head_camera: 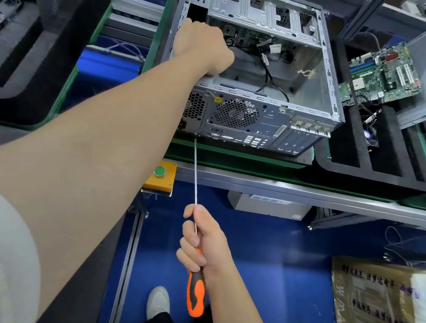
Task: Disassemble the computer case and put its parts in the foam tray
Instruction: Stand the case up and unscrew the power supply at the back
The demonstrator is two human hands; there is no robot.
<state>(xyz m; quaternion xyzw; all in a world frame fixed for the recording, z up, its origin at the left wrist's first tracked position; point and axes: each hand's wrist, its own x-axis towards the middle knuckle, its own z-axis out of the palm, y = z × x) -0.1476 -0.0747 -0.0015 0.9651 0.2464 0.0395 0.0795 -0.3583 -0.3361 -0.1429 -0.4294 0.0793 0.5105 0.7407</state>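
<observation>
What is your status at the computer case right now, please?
Left hand inside computer case, fingers hidden. Right hand grips screwdriver, tip at rear panel's lower corner. Cables lying inside case.

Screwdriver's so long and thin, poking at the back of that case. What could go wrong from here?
1. The right hand grips the screwdriver far from its tip, which sits at the lower rear corner of the case; it might slip and scratch the panel.
2. The left hand seems to hold the case's rim with its fingers hidden inside; sharp metal edges could nick them.
3. Loose cables lie inside and may snag later.
</observation>
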